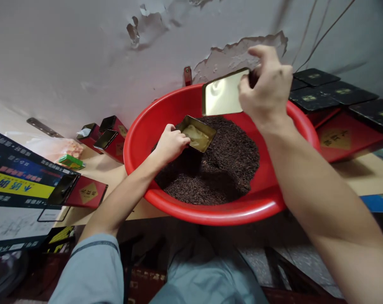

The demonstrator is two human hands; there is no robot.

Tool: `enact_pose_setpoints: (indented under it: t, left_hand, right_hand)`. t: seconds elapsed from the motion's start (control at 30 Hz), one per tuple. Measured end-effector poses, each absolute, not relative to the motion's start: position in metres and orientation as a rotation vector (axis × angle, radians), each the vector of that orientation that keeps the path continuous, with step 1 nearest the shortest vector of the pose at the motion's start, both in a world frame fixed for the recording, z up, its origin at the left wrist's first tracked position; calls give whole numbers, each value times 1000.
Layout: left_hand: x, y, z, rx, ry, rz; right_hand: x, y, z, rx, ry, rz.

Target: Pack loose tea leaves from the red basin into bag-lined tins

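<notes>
My left hand (174, 144) is closed on the near left rim of an open rectangular tin (198, 134), gold inside, with its mouth tilted up towards me. The tin is over a heap of dark, loose, tea-like leaves (232, 145) in a wide red basin (210, 214). Above the basin's far right side, my right hand (267, 86) grips a gold-faced rectangular metal piece (225, 93) with a dark rim. Its shiny side faces me; whether it is a lid or a second tin I cannot tell. A dark hollow shows in the near part of the heap.
Several red tins with black lids (334, 135) stand right of the basin. More red tins (107, 141) are at its left, with one tin (86, 192) nearer me beside a printed carton (20, 181). A small green box (71, 162) lies by a plastic bag (56, 147). Behind is a peeling wall (83, 55).
</notes>
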State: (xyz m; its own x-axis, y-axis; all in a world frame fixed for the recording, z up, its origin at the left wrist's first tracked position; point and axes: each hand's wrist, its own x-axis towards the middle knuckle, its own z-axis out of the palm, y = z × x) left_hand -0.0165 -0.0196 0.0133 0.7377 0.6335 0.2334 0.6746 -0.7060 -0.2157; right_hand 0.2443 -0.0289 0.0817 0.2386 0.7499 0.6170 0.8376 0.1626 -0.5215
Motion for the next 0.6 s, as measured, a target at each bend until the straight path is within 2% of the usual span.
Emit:
enact_pose_setpoints:
  t: [0.07, 0.17, 0.23, 0.33, 0.4, 0.53, 0.6]
  left_hand:
    - [-14, -21, 13, -2651, -1001, -153]
    - [-10, -25, 13, -2661, -936, -93]
    - [-6, -29, 13, -2664, -898, -85]
    - [-1, -38, 14, -2648, -920, -115]
    - [3, -43, 15, -2654, -978, -122]
    - [9, -49, 18, -2716, -1036, -35]
    - [10, -49, 18, -2762, -1007, -14]
  right_hand:
    - [266, -5, 60, -1664, -1435, -34]
    - [285, 28, 20, -1863, -1377, 310]
    - [287, 35, 9, -1897, -1396, 309]
    - [276, 19, 30, -1672, -1431, 94]
    - [261, -2, 55, -1445, -1495, 179]
    - [229, -29, 70, -1266, -2200, 713]
    - [215, -30, 52, -1378, -2550, 679]
